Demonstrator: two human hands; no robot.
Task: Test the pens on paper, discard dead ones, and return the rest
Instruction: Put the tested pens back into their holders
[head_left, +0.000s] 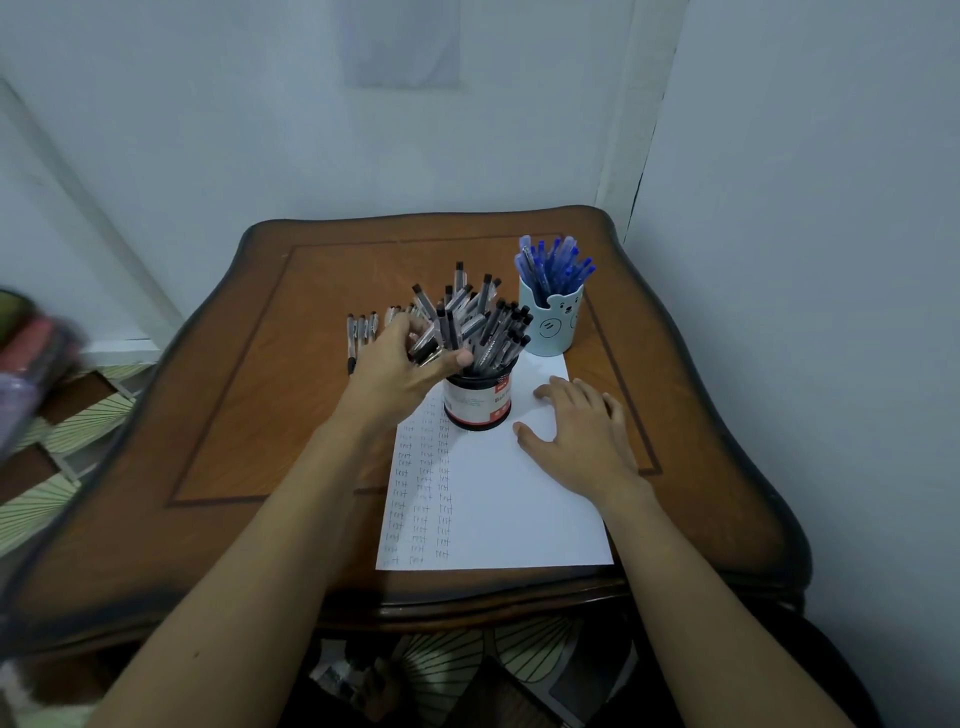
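Dozens of black pens fill the black cup; my left hand curls round several at its left rim, my right hand lies flat on the paper just right of it.

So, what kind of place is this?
Probably a corner of a room at home: a carved wooden table stands by plain painted walls, on a patterned tile floor, with pens and paper on it.

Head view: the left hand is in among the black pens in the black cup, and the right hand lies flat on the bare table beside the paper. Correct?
No: the head view shows the right hand lying flat on the paper, not the bare table. The left hand is indeed among the black pens in the black cup.
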